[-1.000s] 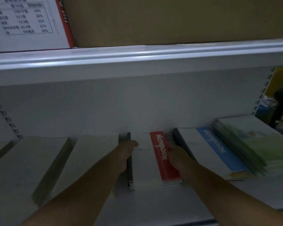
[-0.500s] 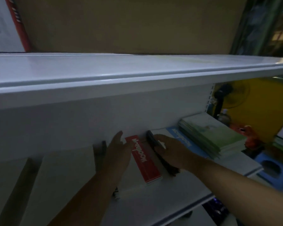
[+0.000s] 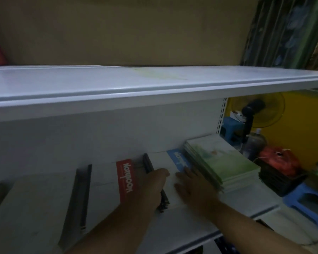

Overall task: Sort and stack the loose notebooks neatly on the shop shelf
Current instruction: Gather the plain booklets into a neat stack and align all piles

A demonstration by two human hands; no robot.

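Note:
On the white shelf (image 3: 191, 224) lie several notebook stacks. A white stack with a red "Notebook" band (image 3: 126, 178) lies left of centre. Beside it lies a white stack with a blue band (image 3: 178, 160) and a dark spine. My left hand (image 3: 152, 187) sits at that stack's left spine edge, thumb on top; the fingers are hidden. My right hand (image 3: 193, 187) rests flat, fingers spread, on the blue-band stack's cover. A green-covered stack (image 3: 220, 162) lies at the right end, touching my right hand's fingers.
Pale notebook stacks (image 3: 37, 204) fill the shelf's left part. The upper shelf (image 3: 136, 85) overhangs closely, with a cardboard box (image 3: 117, 30) on it. Right of the shelf stand a fan (image 3: 255, 110), blue stools (image 3: 308, 200) and a red bag (image 3: 277, 160).
Both hands have moved right, from the red-band stack to the blue-band stack. My view has also swung to the right.

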